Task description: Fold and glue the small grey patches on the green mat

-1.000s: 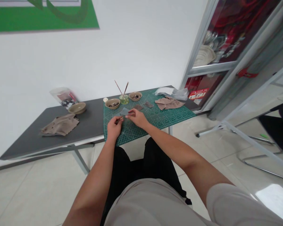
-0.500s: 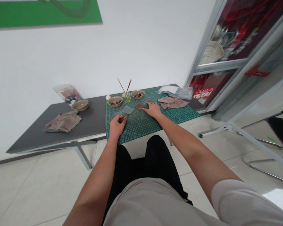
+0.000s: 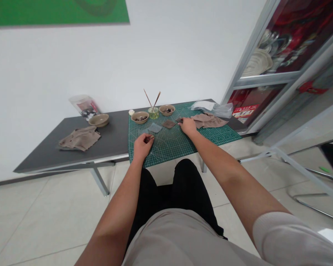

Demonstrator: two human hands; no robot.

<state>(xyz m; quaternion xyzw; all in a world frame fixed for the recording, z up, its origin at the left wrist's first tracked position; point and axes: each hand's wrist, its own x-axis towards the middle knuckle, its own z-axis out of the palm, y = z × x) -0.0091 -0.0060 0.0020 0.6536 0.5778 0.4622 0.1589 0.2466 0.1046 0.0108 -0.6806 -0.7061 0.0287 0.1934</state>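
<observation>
- My left hand (image 3: 142,146) is closed in a pinch near the front edge of the cutting mat (image 3: 183,142), gripping a small dark piece (image 3: 149,139), too small for me to make out clearly.
- My right hand (image 3: 187,126) is open, its fingertips (image 3: 182,122) pressing a dark scrap (image 3: 178,119) against the mat, seemingly to pin it flat.
- Between the hands lie a brown square (image 3: 169,124) and a pale translucent sheet (image 3: 155,128), flat and within easy reach.
- Along the mat's back edge stand two bowls of dark bits (image 3: 140,117) (image 3: 167,109) and a glass jar (image 3: 153,113) holding two sticks (image 3: 148,98) upright.
- A cloth (image 3: 208,120) lies at the mat's right end; another cloth (image 3: 80,138) and an empty-looking bowl (image 3: 98,120) sit on the bench's left end, set aside from the work.
</observation>
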